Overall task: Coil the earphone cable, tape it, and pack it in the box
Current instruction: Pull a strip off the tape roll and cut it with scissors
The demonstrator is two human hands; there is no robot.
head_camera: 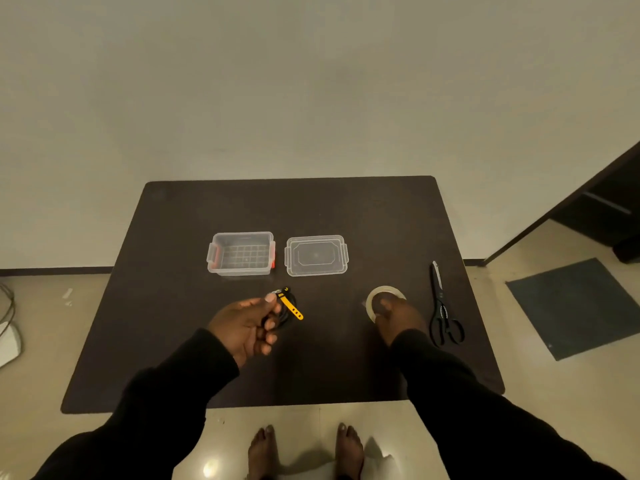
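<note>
Left hand point(247, 327) pinches the coiled black earphone cable with its yellow strap point(288, 308); right hand point(394, 315) reaches onto the pale roll of clear tape point(384, 301), though whether its fingers have closed on the roll I cannot tell.

On the dark rectangular table mat point(173, 341), the cable is held just above centre. To do the step well, I judge the left hand should keep the loops tight while the right lifts the tape. The clear plastic box with red latches point(241, 252) sits at 11 o'clock of the cable, its flat clear lid point(316, 255) at 1 o'clock, and the black-handled scissors point(441, 306) at 3 o'clock beyond the tape. Nothing blocks the way to the box.
</note>
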